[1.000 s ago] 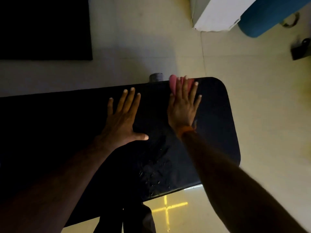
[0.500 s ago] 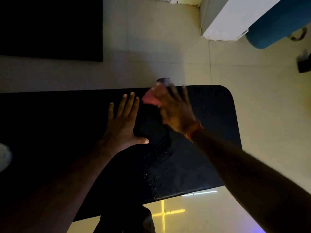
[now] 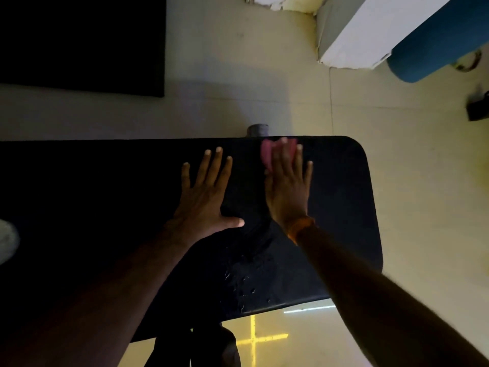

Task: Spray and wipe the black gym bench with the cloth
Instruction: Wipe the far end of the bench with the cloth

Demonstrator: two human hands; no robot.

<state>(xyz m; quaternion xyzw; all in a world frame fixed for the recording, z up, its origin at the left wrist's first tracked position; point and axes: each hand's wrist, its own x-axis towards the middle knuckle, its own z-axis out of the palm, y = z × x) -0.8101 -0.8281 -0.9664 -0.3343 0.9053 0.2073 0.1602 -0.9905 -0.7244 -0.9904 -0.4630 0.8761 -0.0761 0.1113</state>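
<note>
The black gym bench [image 3: 341,207] runs across the view from the left edge to a rounded right end. My left hand [image 3: 205,197] lies flat on its pad with the fingers spread and nothing in it. My right hand [image 3: 288,186] presses a pink cloth [image 3: 267,154] flat against the pad near the far edge; only the cloth's upper left part shows past the fingers. An orange band sits on that wrist. Wet droplets [image 3: 243,287] glisten on the pad close to the near edge.
Pale tiled floor [image 3: 410,194] surrounds the bench. A grey bench foot [image 3: 258,129] pokes out past the far edge. A black mat [image 3: 79,43] lies at the upper left, a white box [image 3: 365,30] and blue roll [image 3: 436,41] at the upper right. A pale object [image 3: 8,239] sits at the left edge.
My right hand swept the cloth left and nearer, then back out to the bench's far edge. My left hand stayed planted. The view shifted slightly.
</note>
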